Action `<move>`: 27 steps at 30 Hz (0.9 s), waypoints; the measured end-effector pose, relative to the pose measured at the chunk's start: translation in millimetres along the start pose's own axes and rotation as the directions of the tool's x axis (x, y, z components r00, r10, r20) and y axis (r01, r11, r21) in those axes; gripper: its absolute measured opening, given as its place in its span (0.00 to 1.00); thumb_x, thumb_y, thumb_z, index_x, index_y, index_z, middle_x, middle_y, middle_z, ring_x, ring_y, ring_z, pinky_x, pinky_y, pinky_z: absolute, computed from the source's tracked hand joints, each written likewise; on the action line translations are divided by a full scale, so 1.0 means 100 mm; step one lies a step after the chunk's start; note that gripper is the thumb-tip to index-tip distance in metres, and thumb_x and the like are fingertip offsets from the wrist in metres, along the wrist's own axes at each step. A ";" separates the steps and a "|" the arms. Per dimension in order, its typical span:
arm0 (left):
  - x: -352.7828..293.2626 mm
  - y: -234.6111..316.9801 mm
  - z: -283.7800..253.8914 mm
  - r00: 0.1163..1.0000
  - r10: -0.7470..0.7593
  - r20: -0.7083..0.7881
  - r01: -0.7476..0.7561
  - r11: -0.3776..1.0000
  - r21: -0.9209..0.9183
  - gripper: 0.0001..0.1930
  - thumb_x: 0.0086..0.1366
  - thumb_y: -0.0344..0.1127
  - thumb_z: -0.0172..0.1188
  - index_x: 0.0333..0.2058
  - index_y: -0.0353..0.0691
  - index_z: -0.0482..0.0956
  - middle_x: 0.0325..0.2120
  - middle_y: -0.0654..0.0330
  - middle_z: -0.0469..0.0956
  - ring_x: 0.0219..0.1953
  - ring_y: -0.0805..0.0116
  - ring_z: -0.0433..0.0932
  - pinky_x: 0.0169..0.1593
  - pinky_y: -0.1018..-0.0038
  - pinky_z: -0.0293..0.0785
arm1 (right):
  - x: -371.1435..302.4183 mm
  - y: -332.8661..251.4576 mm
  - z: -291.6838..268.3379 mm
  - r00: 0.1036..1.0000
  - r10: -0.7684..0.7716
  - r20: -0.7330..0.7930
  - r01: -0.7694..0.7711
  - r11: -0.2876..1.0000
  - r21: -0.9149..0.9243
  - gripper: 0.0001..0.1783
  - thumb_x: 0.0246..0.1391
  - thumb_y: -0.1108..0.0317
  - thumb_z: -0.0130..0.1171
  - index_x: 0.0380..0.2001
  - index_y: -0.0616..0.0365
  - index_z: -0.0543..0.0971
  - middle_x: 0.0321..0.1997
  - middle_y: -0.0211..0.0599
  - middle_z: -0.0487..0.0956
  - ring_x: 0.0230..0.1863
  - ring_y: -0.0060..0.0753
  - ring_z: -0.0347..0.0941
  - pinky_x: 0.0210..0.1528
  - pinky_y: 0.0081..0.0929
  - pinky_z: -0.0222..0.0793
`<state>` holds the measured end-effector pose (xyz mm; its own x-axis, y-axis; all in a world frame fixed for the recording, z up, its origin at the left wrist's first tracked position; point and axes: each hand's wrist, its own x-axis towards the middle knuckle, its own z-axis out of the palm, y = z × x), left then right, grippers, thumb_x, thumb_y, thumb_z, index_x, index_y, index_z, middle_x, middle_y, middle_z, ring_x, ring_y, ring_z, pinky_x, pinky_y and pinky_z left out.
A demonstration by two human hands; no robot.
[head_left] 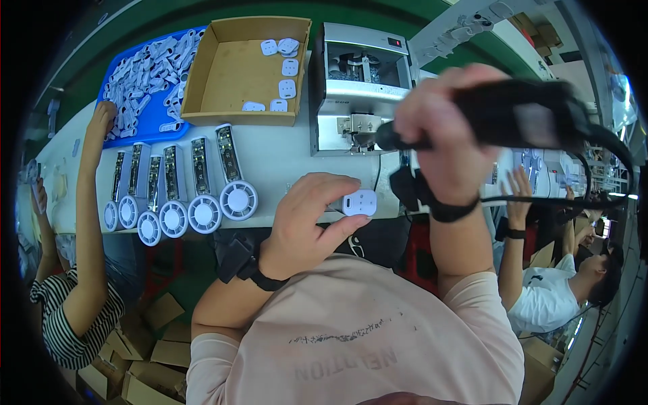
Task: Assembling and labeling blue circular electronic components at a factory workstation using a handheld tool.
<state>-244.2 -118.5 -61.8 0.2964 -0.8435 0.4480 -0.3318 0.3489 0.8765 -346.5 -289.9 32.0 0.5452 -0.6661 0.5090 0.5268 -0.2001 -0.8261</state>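
Note:
My left hand [307,219] pinches a small white square plastic cover [360,202] with several holes between thumb and forefinger, just above the table's near edge. My right hand [442,128], slightly blurred, is wrapped round a black corded electric screwdriver [516,111] held nearly level. Its nose points left, at the front outlet of a silver screw feeder [364,101]; whether the tip touches a screw there I cannot tell. Left of the feeder stands an open cardboard box [236,74] with several similar white covers lying inside.
Several white handheld fans [238,199] with exposed circuit boards lie in a row at the table's near left. Beyond them, a co-worker's hand [104,116] reaches to a blue tray [145,138] of white parts. Another co-worker [550,293] sits at right. The screwdriver's cable [614,145] loops on the right.

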 end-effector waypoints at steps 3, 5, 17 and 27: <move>-0.01 0.01 0.02 1.000 -0.015 -0.008 0.015 1.000 -0.017 0.22 0.57 0.29 0.76 0.49 0.35 0.80 0.46 0.51 0.84 0.46 0.56 0.83 0.47 0.68 0.78 | -0.04 0.22 0.00 0.995 0.085 -0.044 -0.094 0.957 -0.276 0.21 0.55 0.81 0.64 0.50 0.58 0.70 0.29 0.36 0.75 0.25 0.29 0.74 0.29 0.28 0.73; 0.01 0.03 0.04 0.998 -0.053 -0.040 0.052 0.998 -0.031 0.22 0.55 0.32 0.77 0.47 0.37 0.81 0.44 0.53 0.84 0.45 0.53 0.82 0.47 0.64 0.78 | -0.06 0.21 0.02 0.973 0.224 -0.054 -0.230 0.945 -0.233 0.22 0.54 0.83 0.63 0.50 0.58 0.70 0.29 0.37 0.77 0.25 0.31 0.76 0.29 0.29 0.74; 0.02 -0.01 0.01 0.999 -0.015 -0.036 0.015 1.000 -0.001 0.23 0.54 0.30 0.77 0.48 0.39 0.81 0.44 0.55 0.84 0.44 0.52 0.82 0.47 0.64 0.77 | -0.08 -0.66 0.05 0.967 -0.061 0.248 0.035 0.994 0.106 0.20 0.66 0.66 0.58 0.58 0.51 0.69 0.32 0.29 0.71 0.23 0.25 0.69 0.28 0.26 0.70; 0.04 -0.01 0.04 0.998 0.055 -0.021 -0.054 0.998 0.025 0.23 0.54 0.32 0.78 0.48 0.39 0.81 0.43 0.56 0.84 0.43 0.51 0.82 0.47 0.62 0.77 | -0.15 -0.64 0.24 0.940 0.088 0.328 -0.081 0.996 -0.037 0.26 0.66 0.59 0.65 0.59 0.49 0.64 0.32 0.29 0.73 0.24 0.26 0.71 0.28 0.28 0.71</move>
<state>-246.7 -124.1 -61.4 0.2962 -0.8144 0.4990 -0.3694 0.3841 0.8461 -372.9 -250.0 82.7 0.7734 -0.4081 0.4850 0.4568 -0.1718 -0.8729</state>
